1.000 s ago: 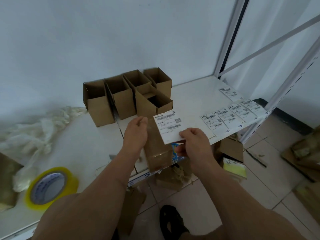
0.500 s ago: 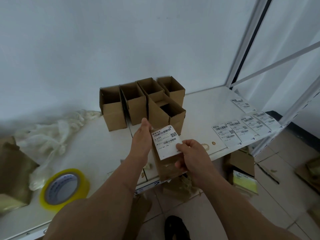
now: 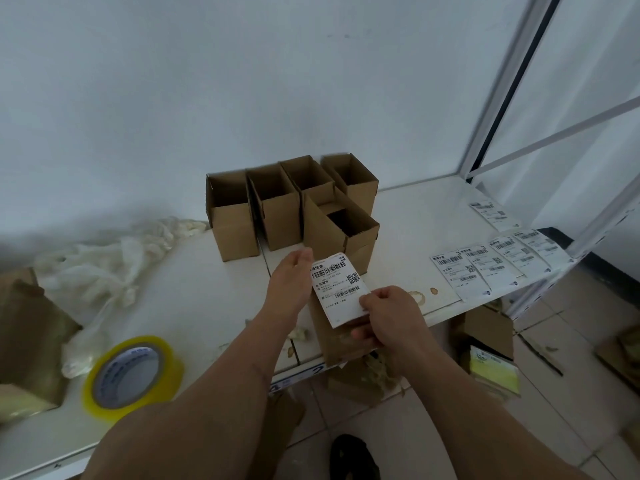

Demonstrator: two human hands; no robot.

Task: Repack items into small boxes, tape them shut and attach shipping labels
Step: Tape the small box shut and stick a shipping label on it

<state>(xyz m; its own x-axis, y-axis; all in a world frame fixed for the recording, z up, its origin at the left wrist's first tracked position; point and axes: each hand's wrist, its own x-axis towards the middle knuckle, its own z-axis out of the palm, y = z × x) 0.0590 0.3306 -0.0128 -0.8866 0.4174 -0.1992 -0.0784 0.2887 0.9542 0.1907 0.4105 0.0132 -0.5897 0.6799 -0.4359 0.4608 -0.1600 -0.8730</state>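
A taped brown box (image 3: 341,344) lies at the front edge of the white table (image 3: 194,306). A white shipping label (image 3: 337,289) with barcodes lies on its top. My right hand (image 3: 388,320) pinches the label's lower right corner with thumb and fingers, its palm round the box's right side. My left hand (image 3: 291,282) holds the box's left side, fingers straight along the label's left edge. Several more labels (image 3: 491,268) lie in a row at the table's right.
Several open empty cardboard boxes (image 3: 294,206) stand behind my hands. A yellow tape roll (image 3: 131,375) lies front left, crumpled plastic wrap (image 3: 100,268) behind it. A brown box (image 3: 27,341) sits at far left. Cartons (image 3: 488,351) lie on the tiled floor below right.
The label has come down from being held above the box to lying on its top. Both hands moved with it; the camera shifted left.
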